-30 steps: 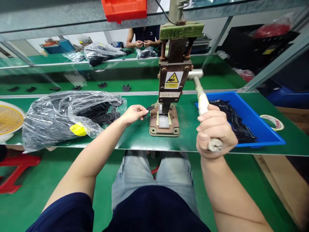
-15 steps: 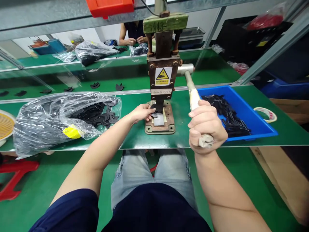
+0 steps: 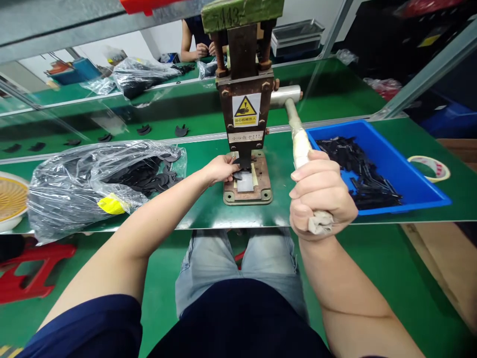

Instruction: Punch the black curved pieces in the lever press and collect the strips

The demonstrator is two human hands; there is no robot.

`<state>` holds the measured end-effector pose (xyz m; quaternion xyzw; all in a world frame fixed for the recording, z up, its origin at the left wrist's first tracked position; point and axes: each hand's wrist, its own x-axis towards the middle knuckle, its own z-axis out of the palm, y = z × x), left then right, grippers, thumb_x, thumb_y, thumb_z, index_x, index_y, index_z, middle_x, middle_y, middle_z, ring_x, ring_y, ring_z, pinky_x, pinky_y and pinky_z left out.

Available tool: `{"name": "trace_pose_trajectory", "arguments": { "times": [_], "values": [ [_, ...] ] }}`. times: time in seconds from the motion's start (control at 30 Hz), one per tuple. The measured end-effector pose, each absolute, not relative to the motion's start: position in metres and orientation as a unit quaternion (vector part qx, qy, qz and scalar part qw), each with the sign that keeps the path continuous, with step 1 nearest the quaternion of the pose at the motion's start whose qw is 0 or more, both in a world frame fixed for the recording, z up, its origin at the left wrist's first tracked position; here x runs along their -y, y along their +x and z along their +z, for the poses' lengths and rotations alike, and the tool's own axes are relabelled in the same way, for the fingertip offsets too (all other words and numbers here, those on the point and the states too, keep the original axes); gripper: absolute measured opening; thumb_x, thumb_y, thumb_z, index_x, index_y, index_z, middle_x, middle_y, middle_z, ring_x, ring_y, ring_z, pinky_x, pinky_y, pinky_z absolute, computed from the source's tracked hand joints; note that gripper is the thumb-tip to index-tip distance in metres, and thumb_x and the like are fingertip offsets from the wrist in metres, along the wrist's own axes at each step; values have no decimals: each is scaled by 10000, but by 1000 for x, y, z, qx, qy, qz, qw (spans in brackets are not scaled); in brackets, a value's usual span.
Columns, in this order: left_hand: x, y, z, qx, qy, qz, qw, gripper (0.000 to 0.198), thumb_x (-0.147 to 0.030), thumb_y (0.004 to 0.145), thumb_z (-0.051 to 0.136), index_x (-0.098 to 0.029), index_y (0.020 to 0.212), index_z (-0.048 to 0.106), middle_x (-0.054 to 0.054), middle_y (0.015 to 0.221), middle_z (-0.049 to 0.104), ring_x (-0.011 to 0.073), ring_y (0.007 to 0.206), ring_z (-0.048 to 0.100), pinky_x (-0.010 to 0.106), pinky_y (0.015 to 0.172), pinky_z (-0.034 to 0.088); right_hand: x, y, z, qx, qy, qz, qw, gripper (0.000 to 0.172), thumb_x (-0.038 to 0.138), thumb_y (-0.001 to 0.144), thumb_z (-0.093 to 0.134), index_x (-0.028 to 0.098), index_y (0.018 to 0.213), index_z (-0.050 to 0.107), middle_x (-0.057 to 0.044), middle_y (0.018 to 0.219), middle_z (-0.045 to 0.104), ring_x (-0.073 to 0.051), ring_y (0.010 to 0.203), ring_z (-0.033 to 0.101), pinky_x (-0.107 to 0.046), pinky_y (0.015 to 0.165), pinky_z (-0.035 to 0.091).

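Note:
My left hand (image 3: 220,169) pinches a small curved black piece (image 3: 237,175) at the base of a hand press (image 3: 244,107). That piece lies under the press ram, beside a pale metal plate (image 3: 245,182), and is partly hidden by my fingers. My right hand (image 3: 322,194) is wrapped round the taped lever (image 3: 300,144) of the press, which slopes down toward me. To the left, an open clear plastic bag (image 3: 74,189) holds many similar black pieces (image 3: 149,176).
A blue tray (image 3: 421,186) with thin black parts and a tape roll (image 3: 430,168) are on the right. Loose black pieces (image 3: 143,129) line the ledge behind. A yellow basket (image 3: 13,199) stands far left. Across the bench, another person's hands (image 3: 206,48) are visible.
The camera view has shifted slightly, so the press sits higher and more to the left. Both hands keep their holds, on the black piece and on the lever.

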<state>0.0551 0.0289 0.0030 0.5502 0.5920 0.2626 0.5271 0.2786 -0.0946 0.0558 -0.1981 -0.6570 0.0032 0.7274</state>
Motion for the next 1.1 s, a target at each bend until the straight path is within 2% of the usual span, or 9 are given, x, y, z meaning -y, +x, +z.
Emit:
{"name": "trace_pose_trajectory", "arguments": {
  "times": [0.13, 0.33, 0.5, 0.57, 0.63, 0.73, 0.8, 0.97, 1.1],
  "values": [
    [-26, 59, -2, -610, 541, 263, 516, 360, -354, 808, 927, -204, 743, 606, -40, 489, 551, 92, 377, 524, 198, 400, 347, 94, 277, 56, 647, -197, 3, 737, 235, 372, 889, 671, 271, 712, 553, 80, 671, 615, -160, 824, 700, -537, 1083, 576],
    [-13, 69, -8, -618, 545, 288, 488, 323, -419, 868, 860, -216, 841, 609, -37, 507, 585, 129, 415, 571, 220, 452, 399, 94, 286, 59, 681, -179, 8, 710, 201, 232, 814, 726, 227, 692, 566, 47, 701, 658, -165, 854, 713, -555, 1084, 552],
    [6, 50, -14, -534, 580, 338, 514, 261, -433, 958, 751, -221, 926, 602, 14, 685, 680, 147, 563, 643, 241, 545, 478, 87, 288, 57, 666, -179, -1, 724, 299, 355, 822, 753, 230, 638, 554, 38, 656, 652, -177, 792, 717, -565, 1023, 572],
    [8, 18, -13, -524, 633, 336, 460, 209, -408, 968, 726, -214, 981, 651, 36, 827, 729, 154, 701, 686, 257, 662, 537, 85, 287, 55, 655, -179, 3, 734, 354, 392, 813, 767, 232, 602, 532, 49, 630, 638, -171, 762, 712, -566, 1003, 579],
    [4, -28, -9, -574, 687, 302, 328, 175, -371, 959, 719, -212, 1029, 704, 56, 961, 760, 188, 872, 713, 299, 824, 568, 83, 285, 54, 644, -181, 5, 743, 402, 415, 806, 780, 227, 576, 509, 53, 604, 618, -165, 743, 706, -566, 986, 586],
    [-16, -107, -2, -691, 689, 194, 106, 211, -354, 958, 693, -206, 1094, 759, 109, 1149, 770, 283, 1092, 698, 404, 1026, 537, 79, 282, 52, 633, -175, -12, 754, 449, 432, 835, 765, 218, 569, 474, 52, 582, 590, -155, 736, 699, -557, 973, 591],
    [-34, -150, 1, -717, 683, 135, 32, 303, -357, 957, 682, -192, 1193, 773, 142, 1282, 746, 328, 1228, 654, 442, 1123, 483, 77, 281, 51, 628, -166, -25, 760, 469, 438, 852, 760, 214, 573, 456, 56, 574, 583, -147, 733, 694, -545, 966, 595],
    [-73, -186, -1, -714, 700, 13, 0, 537, -512, 946, 670, -224, 1395, 729, 126, 1508, 666, 368, 1420, 531, 482, 1231, 372, 80, 279, 51, 619, -188, -28, 762, 518, 490, 861, 763, 213, 565, 440, 59, 551, 558, -136, 710, 685, -540, 953, 612],
    [-90, -172, -6, -730, 683, -40, -2, 642, -544, 913, 709, -187, 1445, 678, 197, 1523, 634, 442, 1443, 501, 544, 1205, 365, 85, 279, 53, 623, -206, -23, 754, 517, 499, 871, 754, 218, 564, 447, 57, 570, 572, -138, 733, 697, -538, 979, 605]
  ]
}}
